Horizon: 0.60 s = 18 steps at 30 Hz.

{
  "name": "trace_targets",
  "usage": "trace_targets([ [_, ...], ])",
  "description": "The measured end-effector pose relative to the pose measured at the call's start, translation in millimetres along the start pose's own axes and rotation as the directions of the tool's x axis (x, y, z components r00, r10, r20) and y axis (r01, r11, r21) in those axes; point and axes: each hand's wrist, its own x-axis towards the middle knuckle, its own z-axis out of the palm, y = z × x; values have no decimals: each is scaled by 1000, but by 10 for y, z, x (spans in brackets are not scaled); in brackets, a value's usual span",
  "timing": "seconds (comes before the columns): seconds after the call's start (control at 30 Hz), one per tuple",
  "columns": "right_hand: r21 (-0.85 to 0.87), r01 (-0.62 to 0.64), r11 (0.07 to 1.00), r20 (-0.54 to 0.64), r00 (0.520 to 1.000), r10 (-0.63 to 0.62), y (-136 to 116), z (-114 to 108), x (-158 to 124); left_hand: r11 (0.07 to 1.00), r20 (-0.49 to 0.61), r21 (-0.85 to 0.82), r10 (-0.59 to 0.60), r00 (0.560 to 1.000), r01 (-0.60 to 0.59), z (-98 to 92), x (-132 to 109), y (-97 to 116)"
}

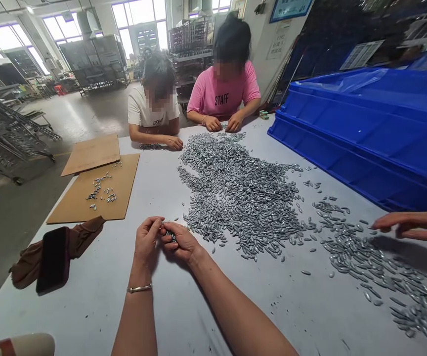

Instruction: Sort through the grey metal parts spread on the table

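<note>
While the right hand (184,242) grasps small grey pieces (171,237) near the big pile (243,198), the left hand (148,240) meets its fingertips; whether it grips one, I cannot tell.

Just behind the left hand (147,240), a slim, silver-coloured bangle (139,288) circles the wrist, its narrow metal band shiny and rounded, with any finer pattern on it too small to tell. Both that hand and the right hand (184,243) beside it are bare. Behind them, the left forearm (135,324) beyond the bangle and the right forearm (237,309) are likewise uncovered as far as they show.
</note>
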Motion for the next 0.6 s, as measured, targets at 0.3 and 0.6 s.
trace_targets([
  [0.3, 218, -108, 970, 16, 994, 107, -29, -16, 14, 966, -73, -252, -77, 994, 57, -11, 31, 24],
  [0.6, 687, -165, 707, 99, 986, 134, -68, -48, 3, 926, -136, -375, -97, 986, 39, -53, 103, -31],
])
